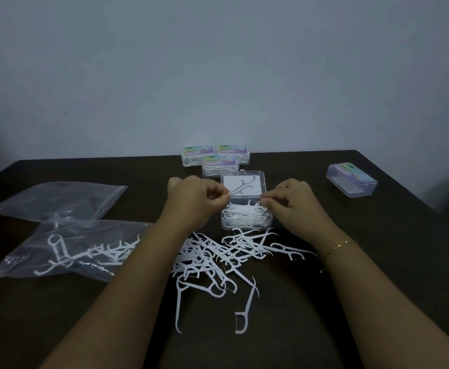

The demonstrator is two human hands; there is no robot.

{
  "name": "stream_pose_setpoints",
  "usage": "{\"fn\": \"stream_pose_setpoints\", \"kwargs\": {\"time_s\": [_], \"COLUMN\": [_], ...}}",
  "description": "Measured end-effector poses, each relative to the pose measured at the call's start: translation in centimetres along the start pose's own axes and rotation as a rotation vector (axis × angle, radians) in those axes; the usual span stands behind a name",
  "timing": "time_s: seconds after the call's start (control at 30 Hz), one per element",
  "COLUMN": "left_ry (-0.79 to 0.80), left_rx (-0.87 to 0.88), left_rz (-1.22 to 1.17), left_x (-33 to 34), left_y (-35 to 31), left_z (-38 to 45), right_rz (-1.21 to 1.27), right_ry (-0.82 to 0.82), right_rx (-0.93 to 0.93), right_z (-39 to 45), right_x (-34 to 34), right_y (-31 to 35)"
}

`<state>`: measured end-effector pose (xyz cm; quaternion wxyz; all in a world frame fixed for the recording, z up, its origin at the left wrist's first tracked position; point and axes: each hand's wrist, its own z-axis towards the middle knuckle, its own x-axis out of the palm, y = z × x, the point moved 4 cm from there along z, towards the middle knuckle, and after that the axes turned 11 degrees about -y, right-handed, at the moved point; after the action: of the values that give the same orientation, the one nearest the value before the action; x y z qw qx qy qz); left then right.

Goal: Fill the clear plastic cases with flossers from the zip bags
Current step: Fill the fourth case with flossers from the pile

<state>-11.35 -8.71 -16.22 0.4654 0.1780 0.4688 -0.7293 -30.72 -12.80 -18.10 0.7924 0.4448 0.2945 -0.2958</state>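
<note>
An open clear plastic case (226, 225) stands at the table's middle, its base heaped with white flossers. Its lid (244, 183) is tipped back behind the base. My left hand (191, 201) pinches the lid's near left corner, and my right hand (292, 201) pinches the near right corner. A loose pile of flossers (218, 259) lies on the table just in front of the case, between my forearms. To the left, a zip bag (79, 251) holds several flossers. A second zip bag (58, 201) behind it looks empty.
Three closed, filled cases (219, 165) with coloured labels are grouped behind the open one. Another closed case (351, 179) sits apart at the far right. The dark table (377, 262) ends at a pale wall. Two stray flossers (244, 312) lie nearest me.
</note>
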Motion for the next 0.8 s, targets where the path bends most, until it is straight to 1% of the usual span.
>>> {"fn": "stream_pose_setpoints", "kwargs": {"time_s": [0.1, 0.2, 0.3, 0.43, 0.53, 0.6, 0.8], "left_ry": [0.047, 0.123, 0.117, 0.070, 0.126, 0.163, 0.162], "left_rx": [0.151, 0.186, 0.152, 0.037, -0.040, -0.081, -0.092], "left_rz": [0.197, 0.283, 0.265, 0.298, 0.365, 0.349, 0.277], "left_x": [1.0, 1.9, 1.8, 0.1, -0.6, -0.3, 0.5], "left_y": [-1.4, -1.4, -0.7, 0.6, 1.3, 1.4, 0.9], "left_z": [1.0, 1.7, 1.4, 0.6, 0.0, -0.2, -0.3], "right_rz": [-0.012, -0.012, -0.011, -0.004, -0.007, -0.019, -0.027], "right_ry": [-0.009, -0.014, -0.023, -0.022, -0.008, 0.004, 0.066], "right_rx": [0.005, -0.007, -0.005, -0.005, -0.013, -0.013, -0.005], "right_z": [0.0, -0.1, -0.2, -0.1, -0.2, -0.4, -0.6], "right_x": [-0.1, -0.3, -0.6, -0.8, -0.6, -0.3, 0.1], "right_y": [0.0, 0.2, 0.1, 0.1, 0.2, 0.2, 0.3]}}
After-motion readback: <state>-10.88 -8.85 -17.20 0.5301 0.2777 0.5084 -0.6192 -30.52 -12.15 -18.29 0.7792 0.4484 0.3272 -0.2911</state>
